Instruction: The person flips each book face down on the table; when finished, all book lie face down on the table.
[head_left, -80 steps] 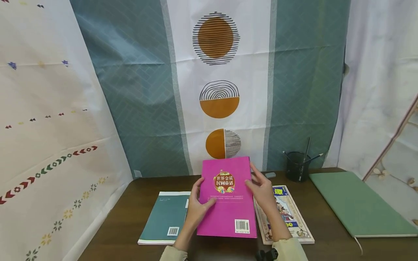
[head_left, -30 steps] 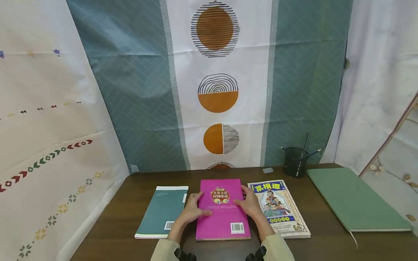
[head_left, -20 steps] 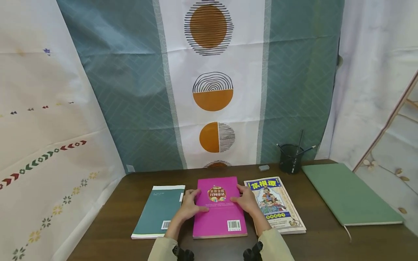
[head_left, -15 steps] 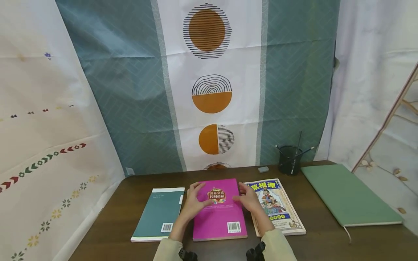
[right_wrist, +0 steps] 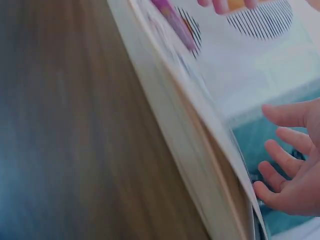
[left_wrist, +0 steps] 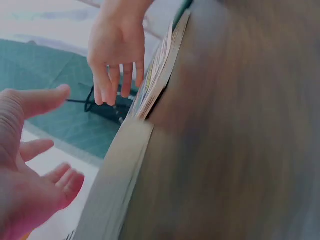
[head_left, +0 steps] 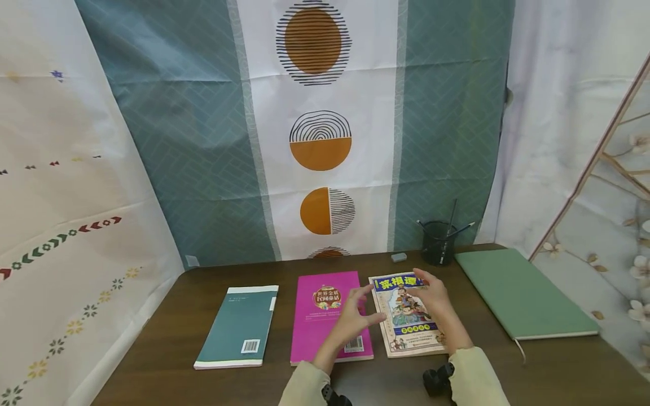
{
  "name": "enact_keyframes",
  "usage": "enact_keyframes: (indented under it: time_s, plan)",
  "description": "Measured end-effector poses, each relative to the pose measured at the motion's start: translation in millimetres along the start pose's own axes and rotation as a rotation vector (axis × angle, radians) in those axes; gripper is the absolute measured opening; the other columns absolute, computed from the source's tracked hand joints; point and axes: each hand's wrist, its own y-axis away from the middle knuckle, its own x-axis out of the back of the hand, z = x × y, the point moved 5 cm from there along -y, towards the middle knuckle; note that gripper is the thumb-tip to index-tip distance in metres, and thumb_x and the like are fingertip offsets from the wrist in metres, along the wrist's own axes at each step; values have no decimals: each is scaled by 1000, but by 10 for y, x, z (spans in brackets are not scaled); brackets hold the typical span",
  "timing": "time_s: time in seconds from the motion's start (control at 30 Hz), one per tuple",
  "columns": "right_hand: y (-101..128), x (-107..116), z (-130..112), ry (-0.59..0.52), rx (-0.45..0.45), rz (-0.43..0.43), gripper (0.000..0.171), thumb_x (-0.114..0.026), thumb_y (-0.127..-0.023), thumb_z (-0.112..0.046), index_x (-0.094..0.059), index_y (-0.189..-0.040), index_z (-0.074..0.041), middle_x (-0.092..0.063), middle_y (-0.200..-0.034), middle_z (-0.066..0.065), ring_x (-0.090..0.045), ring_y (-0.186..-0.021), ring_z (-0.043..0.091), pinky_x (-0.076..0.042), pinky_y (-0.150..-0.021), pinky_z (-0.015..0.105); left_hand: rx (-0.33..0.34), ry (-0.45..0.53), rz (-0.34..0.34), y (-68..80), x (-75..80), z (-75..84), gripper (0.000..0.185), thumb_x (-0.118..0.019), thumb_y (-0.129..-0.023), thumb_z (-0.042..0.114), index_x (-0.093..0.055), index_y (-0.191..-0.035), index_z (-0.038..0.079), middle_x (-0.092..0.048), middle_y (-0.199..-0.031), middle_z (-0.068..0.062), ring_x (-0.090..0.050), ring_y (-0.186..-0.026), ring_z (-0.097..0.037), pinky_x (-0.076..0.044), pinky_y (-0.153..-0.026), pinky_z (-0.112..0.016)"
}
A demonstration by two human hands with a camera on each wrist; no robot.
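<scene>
Three books lie side by side on the dark wooden table: a teal book, a pink book and an illustrated book with a blue and yellow title. My left hand hangs over the pink book's right edge, fingers spread and holding nothing. My right hand is over the illustrated book's upper part, fingers straight; contact with the cover is unclear. The left wrist view shows my left hand with an open palm and my right hand with fingers pointing down beside the illustrated book.
A large green notebook lies at the right. A black pen holder and a small grey eraser stand at the back by the patterned curtain. Cloth hangs on the left and right sides.
The pink book was laid flat on the table and both hands let go of it. Both hands then moved right, toward and over the illustrated book. The view shifted right.
</scene>
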Motion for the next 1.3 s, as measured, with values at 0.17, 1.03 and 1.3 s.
enact_keyframes:
  time_s: [0.17,1.03,1.3]
  plan:
    - [-18,175,102,15,29,-21,63,-58,-93,-6,-32,-150,0,-27,-154,30,-29,-138,49,-34,-110,59,-2,-77,5,-7,-104,-8,80,-80,-75,18,-43,-144,3,-41,-136,-19,-44,-118,-35,-45,-93,-42]
    - [-41,240,242,65,18,-79,64,-62,-89,-4,-37,-148,-3,-38,-145,37,-49,-123,48,-51,-89,43,62,-196,69,-12,-371,61,87,-84,-59,-1,-46,-137,-6,-45,-130,-25,-53,-110,-34,-51,-97,-47]
    - [-10,201,316,17,-21,-82,65,-62,-88,-2,-36,-148,2,-39,-143,37,-54,-114,41,-50,-82,33,127,40,229,24,-437,-14,66,-83,-65,-1,-57,-125,3,-49,-132,-19,-48,-122,-39,-40,-106,-54]
